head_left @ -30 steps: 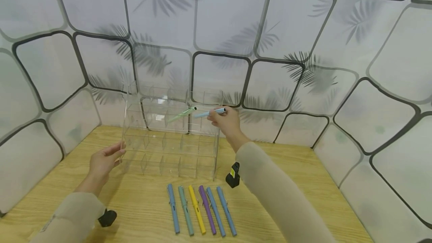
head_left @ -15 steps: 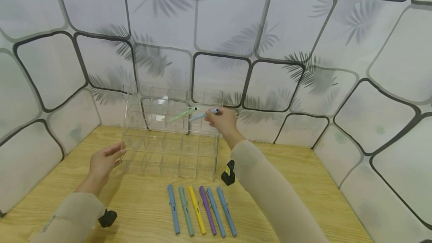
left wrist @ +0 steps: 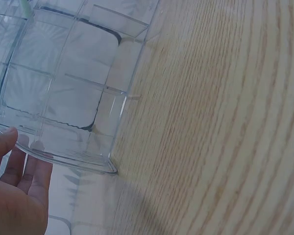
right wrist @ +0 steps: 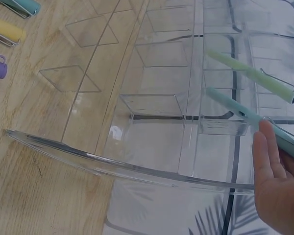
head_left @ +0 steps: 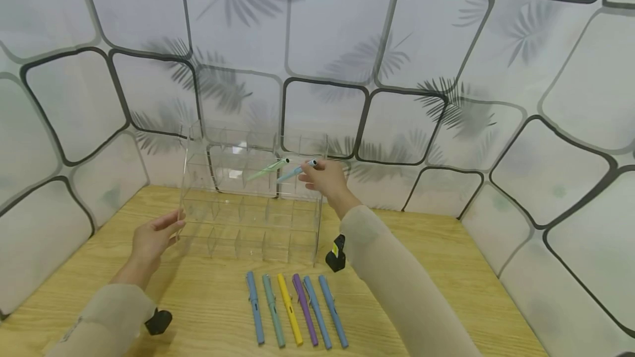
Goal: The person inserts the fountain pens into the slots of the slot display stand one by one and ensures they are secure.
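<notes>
A clear acrylic display rack (head_left: 253,214) with tiers of small compartments stands on the table. At its left side panel, my left hand (head_left: 154,238) pinches the edge between thumb and fingers, as the left wrist view (left wrist: 19,188) also shows. My right hand (head_left: 328,180) holds a light blue pen (head_left: 296,171) near its capped end, the other end slanting down into an upper-tier compartment. Just left of it a light green pen (head_left: 268,169) leans in the same tier. In the right wrist view the blue pen (right wrist: 235,107) lies roughly parallel to the green pen (right wrist: 259,78).
In front of the rack lies a row of several pens: a blue pen (head_left: 255,307), a green pen (head_left: 274,310), a yellow pen (head_left: 290,308), a purple pen (head_left: 305,309) and two more blue ones on the right. A patterned curtain (head_left: 327,43) encloses the wooden table (head_left: 412,252).
My right hand has moved slightly left, bringing the light blue pen deeper into the upper tier beside the green pen. The left hand and the row of pens have stayed in place.
</notes>
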A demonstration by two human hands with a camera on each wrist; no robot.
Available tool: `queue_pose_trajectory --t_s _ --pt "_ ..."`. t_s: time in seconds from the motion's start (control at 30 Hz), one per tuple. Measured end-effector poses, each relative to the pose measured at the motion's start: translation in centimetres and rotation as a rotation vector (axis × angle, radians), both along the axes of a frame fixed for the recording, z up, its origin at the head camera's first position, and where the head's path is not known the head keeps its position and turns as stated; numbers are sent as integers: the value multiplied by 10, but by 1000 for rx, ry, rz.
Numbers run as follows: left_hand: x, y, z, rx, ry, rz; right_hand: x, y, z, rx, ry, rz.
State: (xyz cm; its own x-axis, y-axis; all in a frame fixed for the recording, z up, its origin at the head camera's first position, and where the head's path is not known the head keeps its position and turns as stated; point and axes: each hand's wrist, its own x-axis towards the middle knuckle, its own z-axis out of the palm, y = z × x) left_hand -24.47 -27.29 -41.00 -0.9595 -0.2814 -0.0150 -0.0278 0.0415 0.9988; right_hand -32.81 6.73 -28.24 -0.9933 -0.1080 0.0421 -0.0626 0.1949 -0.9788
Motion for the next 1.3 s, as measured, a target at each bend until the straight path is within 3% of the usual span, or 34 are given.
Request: queue_pose_trajectory --t_s 0.47,0.67,0.83,1.3 --pt "0 0 -1 -24 5 -4 -2 9 -3 14 26 46" --pt "0 0 -2 -19 8 -4 -2 19 -1 175 194 68" --pt "0 0 -2 -18 14 3 -4 22 1 246 299 88" --pt "0 0 -2 -50 -7 5 -6 18 -1 324 337 -7"
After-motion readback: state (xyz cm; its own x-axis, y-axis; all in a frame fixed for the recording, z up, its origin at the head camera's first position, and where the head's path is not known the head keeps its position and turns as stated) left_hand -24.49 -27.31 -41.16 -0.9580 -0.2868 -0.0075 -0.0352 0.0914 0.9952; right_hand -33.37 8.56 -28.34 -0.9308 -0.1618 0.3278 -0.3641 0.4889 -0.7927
